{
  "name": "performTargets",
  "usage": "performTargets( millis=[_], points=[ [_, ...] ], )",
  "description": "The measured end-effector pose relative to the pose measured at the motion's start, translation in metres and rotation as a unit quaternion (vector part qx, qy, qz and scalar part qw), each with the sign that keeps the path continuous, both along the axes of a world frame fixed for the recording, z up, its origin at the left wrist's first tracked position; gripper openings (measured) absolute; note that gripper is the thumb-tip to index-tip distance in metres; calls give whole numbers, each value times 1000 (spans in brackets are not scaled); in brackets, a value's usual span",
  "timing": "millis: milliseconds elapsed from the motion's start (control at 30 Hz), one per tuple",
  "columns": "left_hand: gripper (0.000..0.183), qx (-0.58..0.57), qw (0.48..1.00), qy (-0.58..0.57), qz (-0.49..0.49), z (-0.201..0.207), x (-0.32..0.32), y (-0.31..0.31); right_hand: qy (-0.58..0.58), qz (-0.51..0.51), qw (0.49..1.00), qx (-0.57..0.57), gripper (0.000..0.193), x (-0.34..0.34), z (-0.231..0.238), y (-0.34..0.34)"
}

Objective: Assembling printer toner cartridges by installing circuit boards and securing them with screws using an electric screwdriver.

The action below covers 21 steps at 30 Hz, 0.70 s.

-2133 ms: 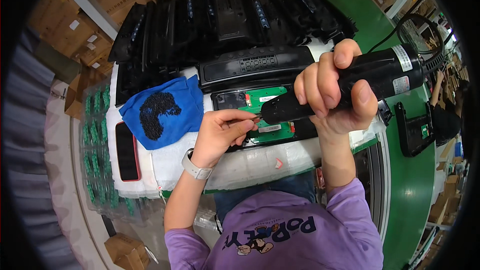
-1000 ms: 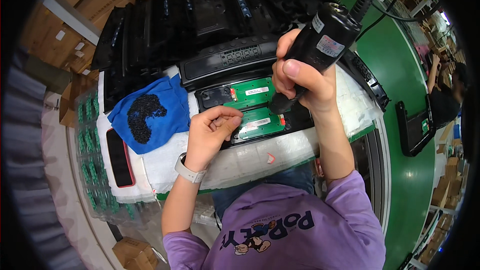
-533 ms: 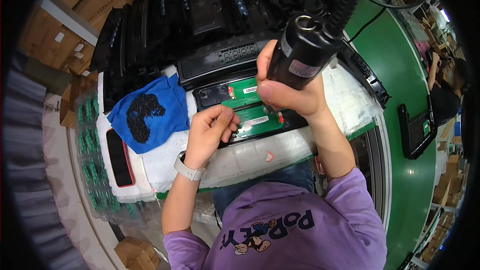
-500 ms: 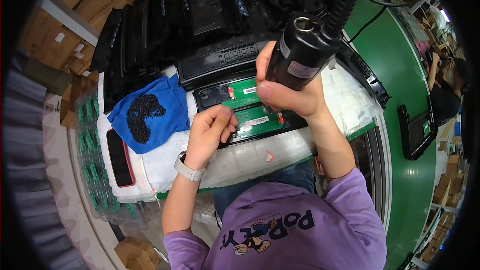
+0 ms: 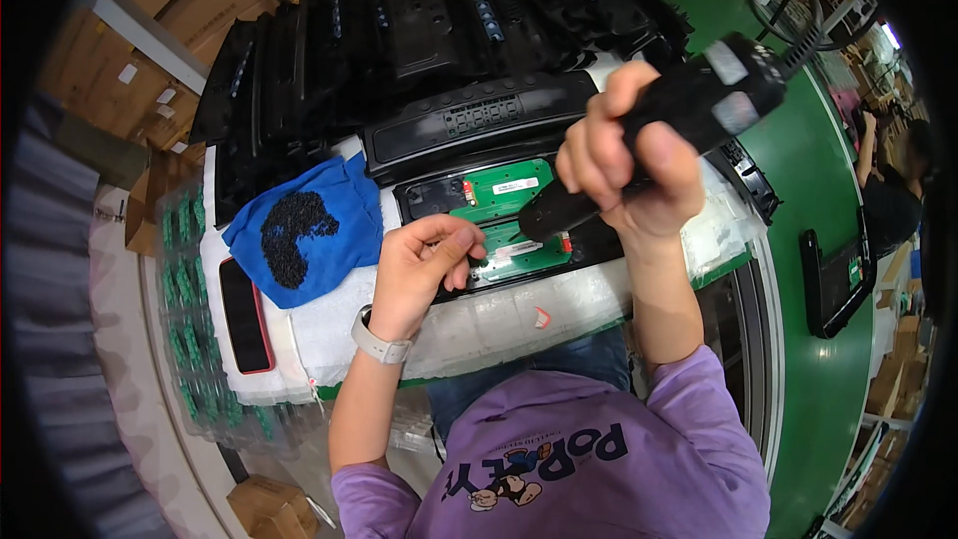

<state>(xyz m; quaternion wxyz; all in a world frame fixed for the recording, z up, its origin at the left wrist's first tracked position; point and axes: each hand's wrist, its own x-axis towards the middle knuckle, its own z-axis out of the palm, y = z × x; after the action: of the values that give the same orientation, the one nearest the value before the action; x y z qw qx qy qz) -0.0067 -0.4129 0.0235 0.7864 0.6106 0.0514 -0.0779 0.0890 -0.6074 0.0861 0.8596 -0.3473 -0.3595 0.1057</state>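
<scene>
My right hand point(image 5: 639, 165) is wrapped round a black electric screwdriver point(image 5: 689, 105). The tool lies tilted, its cord end up to the right and its thin bit pointing down-left over a green circuit board point(image 5: 514, 258), close to the left fingertips. My left hand point(image 5: 419, 260) is closed, thumb and fingers curled together at the board's left end; whatever they pinch is too small to make out. A second green circuit board point(image 5: 507, 190) lies just beyond, and both sit in a black plastic housing point(image 5: 431, 198).
A blue cloth point(image 5: 349, 210) bearing a heap of small black screws point(image 5: 287, 240) lies left, beside a red-edged phone point(image 5: 244, 314). Black panels point(image 5: 409, 20) are stacked at the back. Another housing point(image 5: 836, 279) rests on the green surface point(image 5: 798, 369) at right, near another person point(image 5: 888, 180).
The screwdriver has swung from nearly upright to tilted, its top moving right and its bit now toward my left fingers. My left hand stays at the board with slightly shifted fingers.
</scene>
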Motion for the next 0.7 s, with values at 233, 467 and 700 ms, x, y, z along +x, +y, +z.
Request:
performTargets(
  millis=[233, 467, 700],
  points=[
    [10, 2, 999, -5, -36, 3, -3, 1, 39, 1, 991, 125, 25, 2, -2, 1],
    [8, 40, 999, 5, -29, 2, -3, -2, 45, 8, 993, 112, 24, -2, -5, 6],
    [8, 41, 999, -22, 13, 2, -5, -5, 132, -87, 985, 71, 19, -9, 6, 16]
  ],
)
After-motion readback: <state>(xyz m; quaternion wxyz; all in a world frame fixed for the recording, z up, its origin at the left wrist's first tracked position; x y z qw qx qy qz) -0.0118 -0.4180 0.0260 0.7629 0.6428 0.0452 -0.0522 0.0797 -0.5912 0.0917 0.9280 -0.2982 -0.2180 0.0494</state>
